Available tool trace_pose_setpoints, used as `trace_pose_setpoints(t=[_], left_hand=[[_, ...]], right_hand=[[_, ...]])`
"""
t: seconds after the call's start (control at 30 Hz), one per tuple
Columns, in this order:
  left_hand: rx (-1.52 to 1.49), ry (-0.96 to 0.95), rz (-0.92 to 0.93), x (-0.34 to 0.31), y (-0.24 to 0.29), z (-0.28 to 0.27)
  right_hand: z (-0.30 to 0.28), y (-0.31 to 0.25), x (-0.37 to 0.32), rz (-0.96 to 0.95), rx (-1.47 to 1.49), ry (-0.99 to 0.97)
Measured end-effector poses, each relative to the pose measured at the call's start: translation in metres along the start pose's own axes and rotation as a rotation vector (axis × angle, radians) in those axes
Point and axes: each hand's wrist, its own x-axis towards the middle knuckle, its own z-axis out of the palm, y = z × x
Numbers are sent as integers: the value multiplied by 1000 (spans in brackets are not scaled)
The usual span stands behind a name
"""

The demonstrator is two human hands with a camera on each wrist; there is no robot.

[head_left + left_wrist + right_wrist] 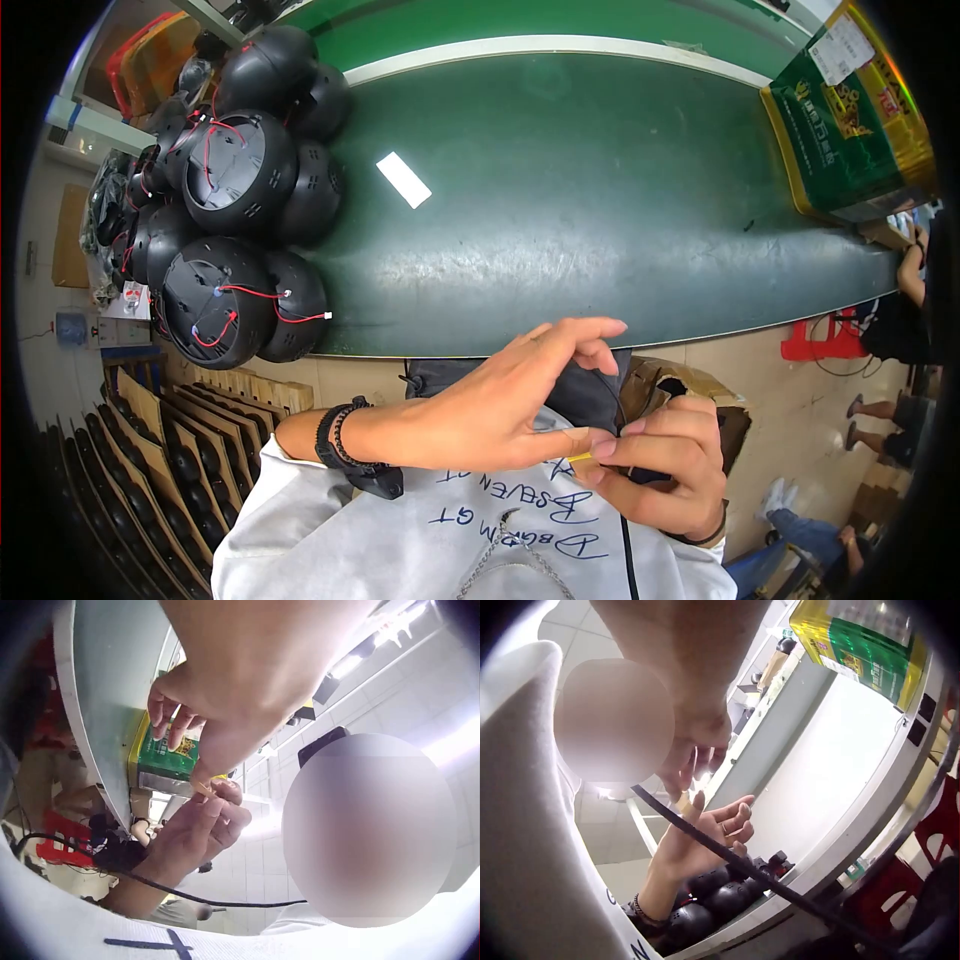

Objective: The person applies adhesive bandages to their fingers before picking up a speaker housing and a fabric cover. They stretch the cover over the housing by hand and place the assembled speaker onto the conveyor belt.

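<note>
My left hand (470,420), with a dark watch and beaded bracelet on its wrist, stretches across in front of the chest. Its fingers are extended and loosely spread, and its thumb points toward the right hand. My right hand (668,465) has its fingers curled at that thumb's tip. There it pinches a small yellow strip (580,457), which lies against the left thumb. In the right wrist view the yellowish strip (683,801) shows at the thumb tip, between the two hands. The right fingers partly hide it. Both hands are off the table, near the shirt front.
The green table (560,200) lies ahead, with a white card (404,180) on it. Black round shells (238,170) with red wires are piled at left. A green-and-yellow tin (845,120) stands at right. Below left are cardboard-divided racks (180,440); a black cord (750,870) hangs at the chest.
</note>
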Motion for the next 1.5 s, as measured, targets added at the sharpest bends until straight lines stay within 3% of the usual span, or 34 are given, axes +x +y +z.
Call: trace_pose_setpoints(t=[0.07,0.13,0.2,0.27,0.43,0.6,0.67,0.7,0.83,0.9,1.0,1.07,1.17,1.27,1.3,1.4,1.43,1.47,1.5], left_hand=[[66,10,26,0,2,-1],[129,20,48,-1,3,0],[255,36,123,0,3,2],[277,40,134,0,5,2],[372,30,172,2,4,5],[471,95,391,7,-3,8],[495,94,432,6,-2,6],[521,93,475,6,-2,5],[599,140,559,4,-8,9],[417,64,487,2,-4,8],[445,127,470,0,-4,11],[470,144,473,0,-9,9],[493,173,467,1,-13,7],[525,204,457,2,-14,5],[552,217,452,1,-14,6],[644,292,520,0,-12,10],[619,299,556,0,-9,11],[647,305,557,-2,-7,11],[639,305,551,-3,-6,12]], right_hand=[[-4,-2,1,45,64,-60],[-3,-4,2,236,119,-72],[-4,-2,3,238,127,-97],[-7,-3,6,385,214,-173],[-5,-2,4,529,364,-212],[9,7,-15,649,705,-254],[20,-4,-16,1019,1150,6],[22,-7,-14,1048,1199,78],[26,-1,-30,970,1216,-10],[28,-1,-32,1063,1240,33],[29,-2,-37,1064,1220,14],[28,-4,-34,1130,1209,101],[22,-3,-18,598,503,5],[26,-9,-20,441,402,-70],[34,-7,-26,394,343,-16],[34,-3,-29,488,486,-27],[35,-4,-29,632,587,1],[37,-6,-25,607,600,4],[35,-9,-19,718,604,9]])
